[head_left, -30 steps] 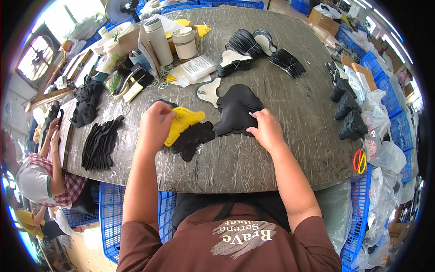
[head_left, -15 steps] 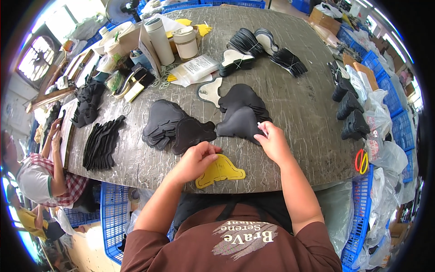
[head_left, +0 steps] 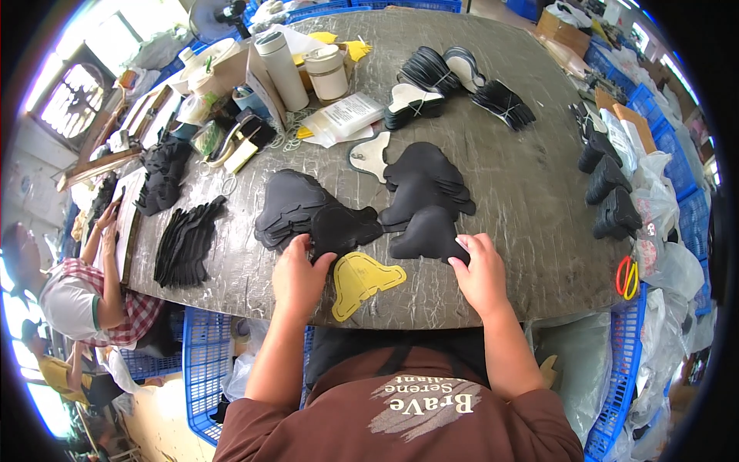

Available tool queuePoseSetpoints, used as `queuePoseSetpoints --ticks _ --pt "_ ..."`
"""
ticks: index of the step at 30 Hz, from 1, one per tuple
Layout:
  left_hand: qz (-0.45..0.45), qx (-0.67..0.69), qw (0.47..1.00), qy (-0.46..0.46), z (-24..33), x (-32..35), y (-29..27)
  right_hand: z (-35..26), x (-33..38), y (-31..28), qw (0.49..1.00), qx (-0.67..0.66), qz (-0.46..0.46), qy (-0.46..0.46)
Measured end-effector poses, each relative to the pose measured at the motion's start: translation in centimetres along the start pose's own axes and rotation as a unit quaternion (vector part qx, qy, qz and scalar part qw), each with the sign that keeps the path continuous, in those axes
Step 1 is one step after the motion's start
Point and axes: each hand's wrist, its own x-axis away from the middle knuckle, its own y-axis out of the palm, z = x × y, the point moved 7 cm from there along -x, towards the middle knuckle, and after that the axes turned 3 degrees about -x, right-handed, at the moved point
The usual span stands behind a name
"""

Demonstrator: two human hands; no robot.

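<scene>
A black shaped piece (head_left: 426,233) lies partly over the near edge of the right-hand stack of black pieces (head_left: 425,173). My right hand (head_left: 480,271) pinches its right corner between thumb and fingers. At the left pile of black pieces (head_left: 291,204), my left hand (head_left: 302,276) has thumb and fingers at the near edge of the top piece (head_left: 342,227), apparently gripping it; some fingertips are hidden. Between my hands, near the table edge, a yellow template (head_left: 363,283) with slotted outlines lies tilted, touched by neither hand.
Bundled black pieces (head_left: 504,104) and a white-faced piece (head_left: 371,155) lie farther back. Left are a row of black strips (head_left: 188,242), a bottle (head_left: 282,69) and a lidded jar (head_left: 327,73). Scissors (head_left: 627,277) lie at the right edge. A co-worker (head_left: 85,300) sits left.
My left hand has left the yellow template for the left pile's near edge. My right hand has drawn a black piece toward me off the right stack. The template has turned.
</scene>
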Motion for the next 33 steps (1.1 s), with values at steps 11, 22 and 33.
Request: queuePoseSetpoints --ticks 11,22,33 --pt "-0.115 0.319 0.937 -0.078 -1.7 -1.4 2.9 -0.3 0.6 0.0 0.999 -0.007 0.033 -0.018" --pt "0.199 -0.129 0.971 0.026 -2.6 -4.8 -6.8 0.4 0.4 0.6 0.999 -0.026 0.035 0.013" --pt "-0.209 0.003 0.974 0.093 3.9 4.6 2.0 -0.4 0.5 0.1 0.995 -0.063 0.053 -0.053"
